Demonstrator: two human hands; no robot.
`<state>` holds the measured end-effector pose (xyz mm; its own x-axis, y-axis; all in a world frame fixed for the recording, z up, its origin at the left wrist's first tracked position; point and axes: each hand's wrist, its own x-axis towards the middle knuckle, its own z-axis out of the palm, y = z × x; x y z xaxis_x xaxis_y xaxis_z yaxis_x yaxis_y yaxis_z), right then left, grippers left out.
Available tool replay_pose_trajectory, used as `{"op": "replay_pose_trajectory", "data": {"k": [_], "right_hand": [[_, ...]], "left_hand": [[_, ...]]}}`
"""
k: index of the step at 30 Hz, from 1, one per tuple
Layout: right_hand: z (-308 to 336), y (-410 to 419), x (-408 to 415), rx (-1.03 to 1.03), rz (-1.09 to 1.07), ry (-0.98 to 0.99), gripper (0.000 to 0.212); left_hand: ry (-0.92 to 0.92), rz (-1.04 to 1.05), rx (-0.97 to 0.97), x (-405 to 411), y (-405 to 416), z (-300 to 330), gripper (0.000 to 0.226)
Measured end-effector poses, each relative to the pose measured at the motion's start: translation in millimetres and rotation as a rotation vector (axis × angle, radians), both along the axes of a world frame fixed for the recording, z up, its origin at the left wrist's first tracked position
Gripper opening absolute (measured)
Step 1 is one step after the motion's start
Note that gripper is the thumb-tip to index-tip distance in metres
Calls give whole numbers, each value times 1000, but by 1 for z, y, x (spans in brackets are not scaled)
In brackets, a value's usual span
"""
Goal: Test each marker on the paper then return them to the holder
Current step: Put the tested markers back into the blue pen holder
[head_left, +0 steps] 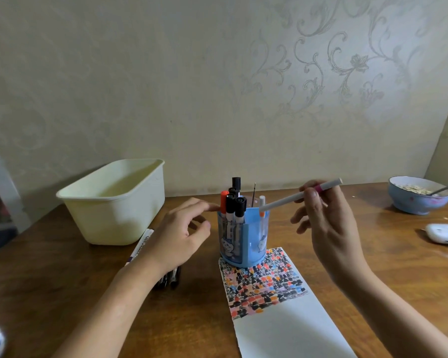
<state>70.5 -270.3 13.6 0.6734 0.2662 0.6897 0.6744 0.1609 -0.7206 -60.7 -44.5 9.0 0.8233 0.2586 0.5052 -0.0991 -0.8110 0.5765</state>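
A blue marker holder (239, 241) stands on the far end of the paper (277, 308), which is covered with many small coloured marks. Several capped markers (232, 206) stand upright in it. My right hand (326, 223) pinches a white marker with a pink band (299, 195), its lower end at the holder's rim. My left hand (181, 233) hovers just left of the holder, fingers loosely curled, fingertips close to the orange-capped marker. More markers (142, 245) lie on the table under my left wrist.
A cream plastic tub (114, 202) sits at the back left. A blue bowl with a spoon (419, 195) stands at the far right, a small white case (444, 233) in front of it. The wall is close behind the wooden table (62, 293).
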Motion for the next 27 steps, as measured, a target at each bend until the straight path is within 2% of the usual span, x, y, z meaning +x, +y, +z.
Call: {"op": "replay_pose_trajectory", "data": {"k": [4,6,9,11,14,16,20,27], "right_hand": [[-3,5,1,-74,-34,-55,7],[-3,8,0,-117,-50,-94,9],[-1,13,-2,-162,-75,-169,46],[0,16,-2,-173,-101,-196,55],[1,18,0,-233,-205,-308,42],[1,20,2,-245,-258,-367,40],[-1,23,2,-241,-255,-379,50],[-4,25,-1,-350,-282,-429,34]], "left_hand": [[54,-6,-1,0,0,-1,36],[81,-2,-3,0,1,0,39],[140,8,-7,0,0,0,45],[180,12,-4,1,0,-1,50],[224,5,7,0,1,-2,55],[246,3,5,0,4,-2,57],[248,13,10,1,9,-4,59],[284,18,25,0,13,-4,63]]}}
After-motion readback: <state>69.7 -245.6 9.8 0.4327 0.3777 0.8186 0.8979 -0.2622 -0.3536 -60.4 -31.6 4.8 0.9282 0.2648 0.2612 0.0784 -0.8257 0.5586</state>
